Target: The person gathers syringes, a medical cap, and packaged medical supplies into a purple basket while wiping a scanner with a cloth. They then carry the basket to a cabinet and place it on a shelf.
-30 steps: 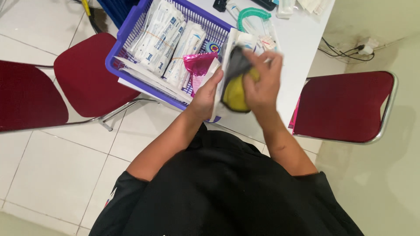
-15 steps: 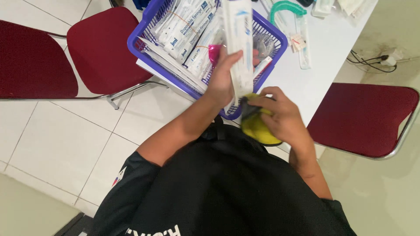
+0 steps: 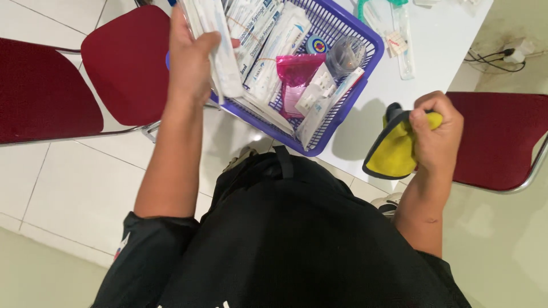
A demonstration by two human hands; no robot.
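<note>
Left hand (image 3: 191, 60) grips a white packet (image 3: 220, 51), raised over the purple basket's (image 3: 354, 94) near-left corner. Right hand (image 3: 436, 134) is clenched on a yellow cloth (image 3: 394, 154), off the table (image 3: 439, 63) edge, right of the basket, above a red chair (image 3: 496, 137).

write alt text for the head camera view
Seen from above, a person's left hand lifts a long white packet over a purple basket of packaged supplies, while the right hand grips a yellow cloth beside a white table.
</note>
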